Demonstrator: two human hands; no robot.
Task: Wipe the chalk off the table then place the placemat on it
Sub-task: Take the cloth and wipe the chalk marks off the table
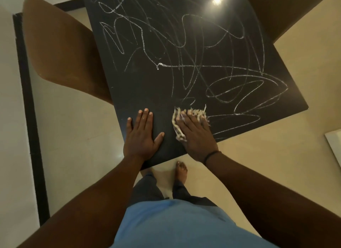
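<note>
Chalk scrawls (184,63) cover black table (129,92); left hand (142,135) flat, right hand (195,135) seemingly pressing cloth (177,131).

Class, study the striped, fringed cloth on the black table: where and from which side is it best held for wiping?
Press on the striped, fringed cloth from above with a flat palm, as the right hand does: it lies flat and limp on the black table, so no edge stands up to pinch. The left hand braces alongside.
</note>
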